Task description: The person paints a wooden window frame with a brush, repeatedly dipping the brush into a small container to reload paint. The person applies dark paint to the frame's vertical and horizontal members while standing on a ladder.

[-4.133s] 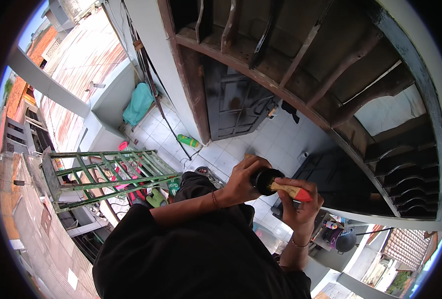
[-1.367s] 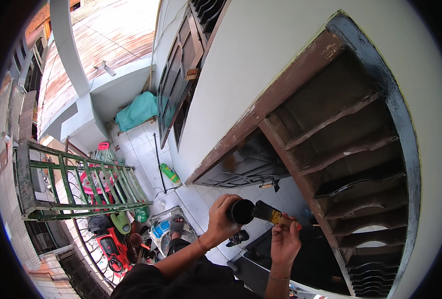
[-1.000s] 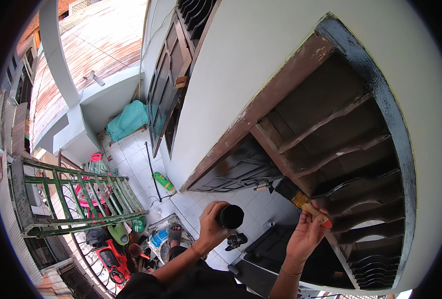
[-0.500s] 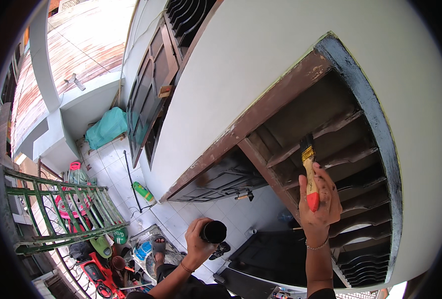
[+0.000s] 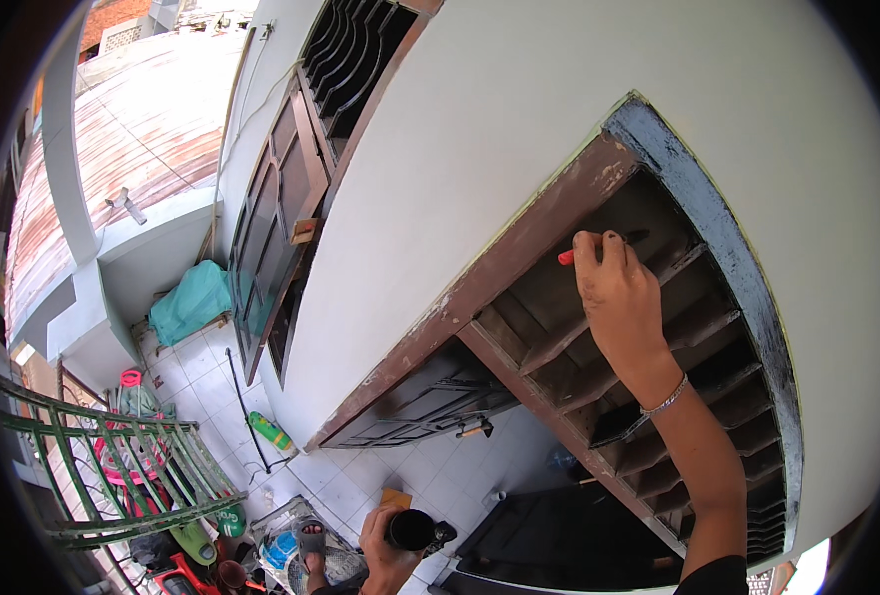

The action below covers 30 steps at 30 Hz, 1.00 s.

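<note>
My right hand (image 5: 620,297) is closed around a paintbrush, raised in front of the upper part of a slatted vent opening. The brush's red handle end (image 5: 567,257) pokes out on the left of my fingers, and its dark bristles (image 5: 638,237) point right, towards the inner side of the frame. Brown wooden slats (image 5: 673,266) cross the opening. Its brown frame (image 5: 519,233) has chipped spots, while the right-hand frame edge (image 5: 703,178) is bluish grey with black smears. Low down, my left hand (image 5: 382,557) grips a round black container (image 5: 410,530); its contents are too dark to make out.
White wall (image 5: 440,169) surrounds the opening. A dark door panel (image 5: 420,402) stands below it. At left are a green metal railing (image 5: 122,426), a green bottle (image 5: 270,432), a teal-covered bundle (image 5: 192,302) and an open shutter window (image 5: 281,198). White tiles (image 5: 336,496) cover the floor.
My right hand has moved up to the opening's upper part, and the brush has turned from upright to sideways. The view has shifted; my left hand still holds the container, lower in the picture.
</note>
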Each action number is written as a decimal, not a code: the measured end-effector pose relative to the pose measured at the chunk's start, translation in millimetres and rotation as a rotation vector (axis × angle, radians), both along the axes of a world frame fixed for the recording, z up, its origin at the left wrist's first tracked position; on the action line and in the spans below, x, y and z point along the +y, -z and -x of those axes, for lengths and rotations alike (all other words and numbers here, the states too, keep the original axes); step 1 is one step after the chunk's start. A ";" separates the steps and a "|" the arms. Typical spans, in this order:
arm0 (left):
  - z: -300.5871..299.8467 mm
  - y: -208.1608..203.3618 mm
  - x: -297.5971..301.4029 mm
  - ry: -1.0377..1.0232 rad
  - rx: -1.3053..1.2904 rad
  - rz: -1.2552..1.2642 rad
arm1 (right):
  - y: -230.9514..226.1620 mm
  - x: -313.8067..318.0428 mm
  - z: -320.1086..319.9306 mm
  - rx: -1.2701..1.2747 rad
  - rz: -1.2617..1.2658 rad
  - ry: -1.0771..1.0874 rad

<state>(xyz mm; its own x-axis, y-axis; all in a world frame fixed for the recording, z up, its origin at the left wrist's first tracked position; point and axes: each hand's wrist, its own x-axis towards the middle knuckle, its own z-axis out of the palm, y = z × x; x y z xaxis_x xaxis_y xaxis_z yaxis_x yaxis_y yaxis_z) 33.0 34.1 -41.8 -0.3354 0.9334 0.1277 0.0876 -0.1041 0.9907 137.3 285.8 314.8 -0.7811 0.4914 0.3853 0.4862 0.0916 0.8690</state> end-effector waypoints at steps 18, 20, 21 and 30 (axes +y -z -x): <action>-10.6 0.6 -16.7 0.098 -0.035 -0.009 | -24.2 22.1 -20.9 -0.003 -0.113 0.127; -10.5 -0.4 -16.7 0.114 -0.044 -0.012 | -27.6 16.3 -17.7 0.008 -0.118 0.126; -10.2 -0.8 -16.7 0.122 -0.048 -0.014 | -29.8 10.2 -15.7 0.023 -0.109 0.126; -13.9 8.9 -20.7 0.074 -0.047 -0.019 | -13.0 -14.8 9.2 -0.018 -0.149 0.034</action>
